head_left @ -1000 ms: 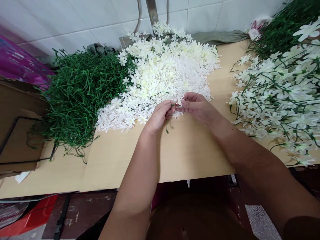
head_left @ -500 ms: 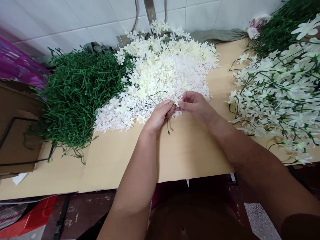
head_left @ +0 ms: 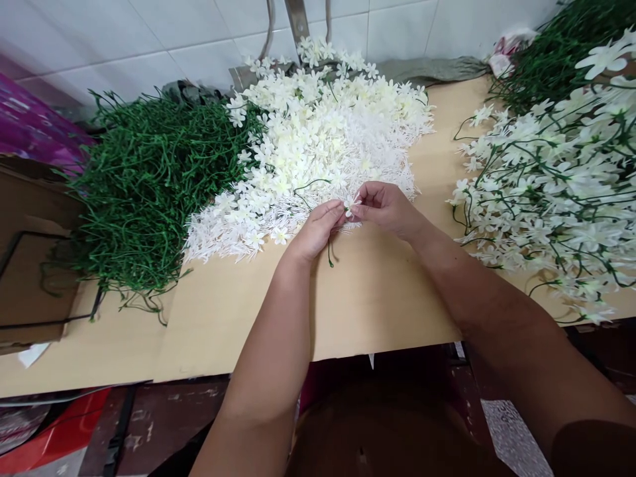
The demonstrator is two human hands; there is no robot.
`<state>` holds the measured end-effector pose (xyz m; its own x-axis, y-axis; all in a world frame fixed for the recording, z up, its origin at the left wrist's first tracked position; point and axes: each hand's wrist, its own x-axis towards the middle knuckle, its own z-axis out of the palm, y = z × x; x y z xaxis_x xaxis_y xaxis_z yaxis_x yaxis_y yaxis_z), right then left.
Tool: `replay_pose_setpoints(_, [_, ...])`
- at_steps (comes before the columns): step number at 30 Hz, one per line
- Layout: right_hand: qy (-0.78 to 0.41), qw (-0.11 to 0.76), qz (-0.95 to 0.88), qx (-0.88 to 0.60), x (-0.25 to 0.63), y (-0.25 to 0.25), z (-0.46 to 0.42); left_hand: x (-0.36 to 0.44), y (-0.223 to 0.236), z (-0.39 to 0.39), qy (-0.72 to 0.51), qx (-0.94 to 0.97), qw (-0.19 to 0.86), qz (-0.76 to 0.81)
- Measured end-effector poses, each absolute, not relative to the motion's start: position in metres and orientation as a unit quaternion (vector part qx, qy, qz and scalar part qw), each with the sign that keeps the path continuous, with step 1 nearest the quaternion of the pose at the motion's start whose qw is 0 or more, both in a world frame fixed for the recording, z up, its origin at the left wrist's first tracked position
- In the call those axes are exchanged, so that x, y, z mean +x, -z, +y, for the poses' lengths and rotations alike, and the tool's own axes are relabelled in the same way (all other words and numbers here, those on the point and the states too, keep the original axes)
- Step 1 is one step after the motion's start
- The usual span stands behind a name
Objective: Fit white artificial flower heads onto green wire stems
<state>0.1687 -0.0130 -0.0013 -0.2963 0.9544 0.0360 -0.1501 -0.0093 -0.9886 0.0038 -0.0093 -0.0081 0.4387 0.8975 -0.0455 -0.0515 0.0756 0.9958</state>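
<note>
My left hand (head_left: 320, 228) is closed on a thin green plastic stem (head_left: 330, 255), whose lower end hangs below the fingers. Against its upper end, my right hand (head_left: 382, 207) pinches a small white artificial flower (head_left: 349, 208). Both sets of fingertips nearly meet, so the joint between stem and flower is partly hidden. Just beyond the hands spreads a heap of loose white flower heads (head_left: 318, 146), with thin white pieces (head_left: 218, 232) along its near edge. Left of it lies a big tangle of green stems (head_left: 159, 179).
Stemmed white flowers (head_left: 561, 199) are piled at the right, with more green stems (head_left: 541, 73) behind. A cardboard box (head_left: 34, 265) with a black wire frame stands at far left. Cardboard (head_left: 238, 311) covers the table before a tiled wall (head_left: 209, 26).
The white flower now shows more of its open petals between my fingertips. Both hands stay almost in place; the whole view shifts slightly left.
</note>
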Motion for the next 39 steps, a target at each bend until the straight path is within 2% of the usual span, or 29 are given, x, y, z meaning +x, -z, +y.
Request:
replay_pose_setpoints(26, [-0.622,0.415,-0.546,-0.378,0.175,0.002,-0.009,0.006,0.011,-0.011,-0.359,0.617,0.586,0.383])
replay_pose_setpoints(32, [-0.578,0.404,-0.586,-0.400,0.178,-0.004,-0.013,0.005,0.012,-0.010,-0.358,0.608,0.598,0.379])
replay_pose_setpoints(39, [-0.622,0.410,-0.553,-0.374,0.179,-0.006,-0.013,0.007,0.008,-0.013,-0.375,0.602,0.596,0.377])
